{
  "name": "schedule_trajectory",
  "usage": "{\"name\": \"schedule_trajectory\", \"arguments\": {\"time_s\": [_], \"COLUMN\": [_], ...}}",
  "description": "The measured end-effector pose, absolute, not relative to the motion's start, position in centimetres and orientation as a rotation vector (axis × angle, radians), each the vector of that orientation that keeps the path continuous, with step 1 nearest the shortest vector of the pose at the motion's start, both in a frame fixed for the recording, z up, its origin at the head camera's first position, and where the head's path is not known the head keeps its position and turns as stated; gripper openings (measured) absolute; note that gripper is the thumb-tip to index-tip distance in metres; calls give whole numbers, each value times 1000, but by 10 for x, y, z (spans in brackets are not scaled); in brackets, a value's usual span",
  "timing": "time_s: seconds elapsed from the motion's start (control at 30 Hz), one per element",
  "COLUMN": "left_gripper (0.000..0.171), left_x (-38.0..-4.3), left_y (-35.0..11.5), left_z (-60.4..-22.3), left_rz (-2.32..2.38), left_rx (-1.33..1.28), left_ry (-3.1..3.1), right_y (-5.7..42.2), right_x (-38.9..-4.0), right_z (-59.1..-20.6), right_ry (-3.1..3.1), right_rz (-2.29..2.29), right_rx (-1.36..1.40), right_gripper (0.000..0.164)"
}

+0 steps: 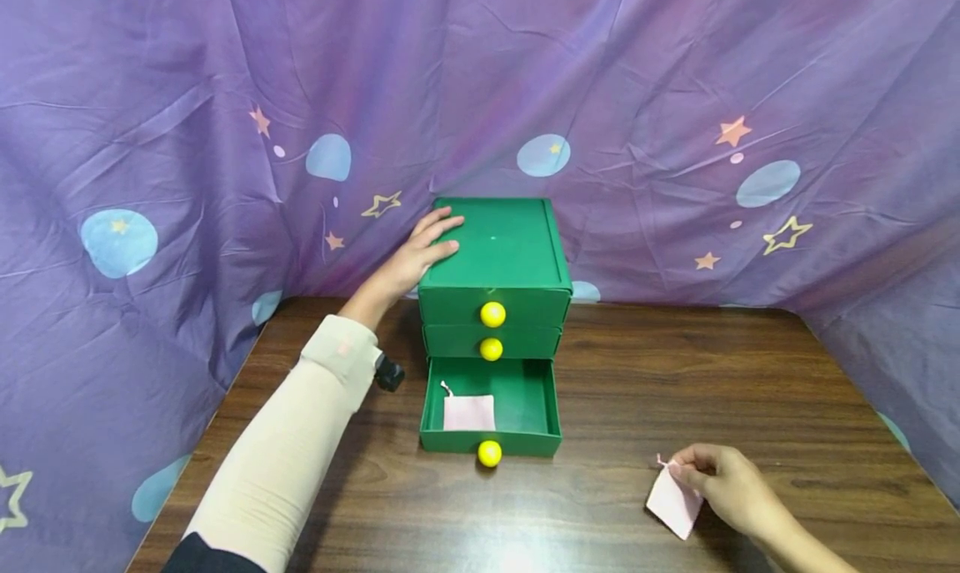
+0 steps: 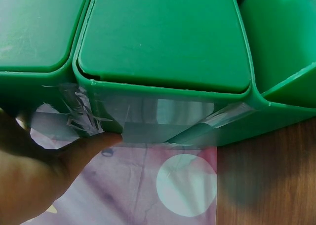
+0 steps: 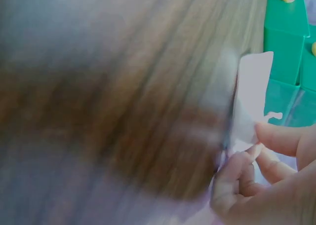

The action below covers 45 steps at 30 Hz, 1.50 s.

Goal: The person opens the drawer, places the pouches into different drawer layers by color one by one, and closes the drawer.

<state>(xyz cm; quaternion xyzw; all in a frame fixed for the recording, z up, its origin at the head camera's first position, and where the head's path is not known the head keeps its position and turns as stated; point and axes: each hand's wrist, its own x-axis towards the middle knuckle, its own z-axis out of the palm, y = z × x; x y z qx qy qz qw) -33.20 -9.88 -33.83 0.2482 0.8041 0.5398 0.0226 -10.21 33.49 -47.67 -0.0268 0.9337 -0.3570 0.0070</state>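
Note:
A green drawer unit (image 1: 504, 243) with yellow ball knobs stands near the back of the table. Its bottom drawer (image 1: 528, 444) is pulled out, and a pink drawstring pouch (image 1: 468, 414) lies flat in the left part. My left hand (image 1: 417, 254) rests on the unit's top left edge, fingers spread. In the left wrist view the thumb (image 2: 94, 145) touches the unit near clear tape. My right hand (image 1: 726, 483) pinches a second pink drawstring pouch (image 1: 675, 503) by its corded end, at the table's right. The right wrist view shows this pouch (image 3: 253, 84) between thumb and fingers.
The brown wooden table (image 1: 637, 373) runs under everything. A purple curtain (image 1: 637, 81) with stars and blue ovals hangs behind and along the sides. The two upper drawers (image 1: 453, 306) are closed. A small black device (image 1: 389, 373) sits at my left wrist.

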Motion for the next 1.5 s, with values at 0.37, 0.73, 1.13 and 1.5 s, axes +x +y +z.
{"name": "schedule_trajectory", "arguments": {"time_s": [0.37, 0.73, 1.13, 1.5], "left_gripper": [53, 53, 53, 53], "left_x": [-332, -331, -330, -331], "left_y": [-99, -99, -99, -100], "left_z": [-339, -337, -336, -337], "left_rz": [1672, 1659, 1662, 1679], "left_rx": [766, 773, 770, 768], "left_ry": [2492, 2501, 2498, 2482], "right_y": [331, 334, 331, 325], "right_x": [-102, -108, -116, -121], "right_z": [-470, -472, -466, -461], "right_ry": [2822, 2590, 2169, 2075], "right_rz": [-1250, -1482, -1698, -1757], "right_rx": [-58, -137, -35, -57], "right_gripper": [5, 24, 53, 40]}}
